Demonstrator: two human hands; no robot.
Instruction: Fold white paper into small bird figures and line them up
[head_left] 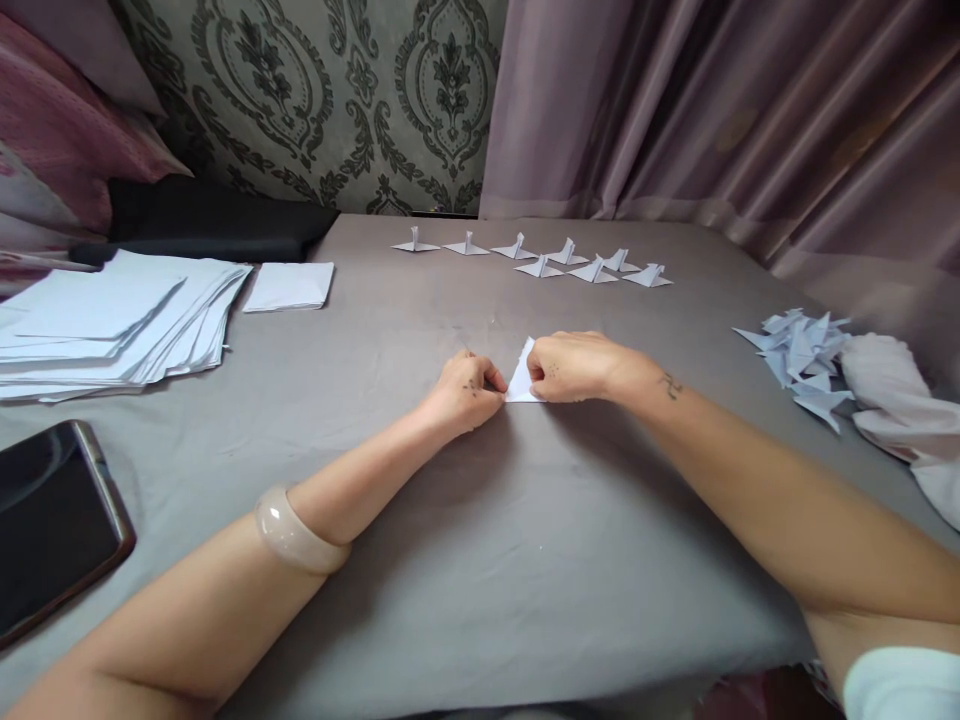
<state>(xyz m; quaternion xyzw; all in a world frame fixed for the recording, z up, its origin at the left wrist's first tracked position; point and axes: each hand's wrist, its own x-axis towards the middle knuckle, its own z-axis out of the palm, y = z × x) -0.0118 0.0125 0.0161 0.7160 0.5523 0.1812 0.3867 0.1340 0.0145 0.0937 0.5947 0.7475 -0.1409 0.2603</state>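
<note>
A small folded white sheet of paper (523, 378) lies on the grey cloth in the middle, between my two hands. My left hand (471, 390) pinches its lower left corner between thumb and finger. Curled fingers of my right hand (574, 366) press on the paper's right part and cover much of it. The visible part is a slanted, roughly triangular shape with a straight lower edge. Beyond my hands stand several folded white paper figures (519, 247) with flat bases and upright points, set out in two rows.
Stacked white sheets (112, 320) lie at the left, beside a smaller square paper pile (289, 287). A dark phone (56, 525) rests at the near left. Right of my hands is a heap of folded paper pieces (806, 350) against a pale crumpled cloth (896, 400). Curtains (637, 110) hang behind.
</note>
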